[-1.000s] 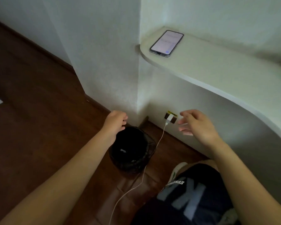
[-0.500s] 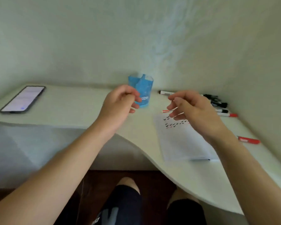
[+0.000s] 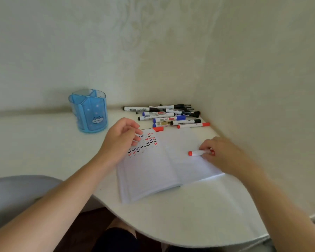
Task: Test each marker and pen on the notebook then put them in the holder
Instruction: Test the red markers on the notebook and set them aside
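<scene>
An open white notebook [image 3: 164,170] lies on the white desk, with several red, blue and black check marks on its left page. My right hand [image 3: 224,153] rests on the right page, its fingers closed on a white marker with a red cap [image 3: 198,153] that lies flat on the paper. My left hand [image 3: 122,138] hovers over the left page's top corner, fingers loosely curled, holding nothing. A blue divided pen holder [image 3: 89,110] with a cat picture stands upright at the back left. A pile of several markers and pens [image 3: 165,115] lies behind the notebook.
The desk [image 3: 44,148] fills a corner; walls close it off at the back and right, and its curved front edge runs near my legs. A red marker [image 3: 194,125] lies at the near edge of the pile, close to the notebook.
The view has swung from the floor and bin up to the desk corner. My right hand has dropped onto the right page and closed on the red-capped marker; my left hand has come over the notebook.
</scene>
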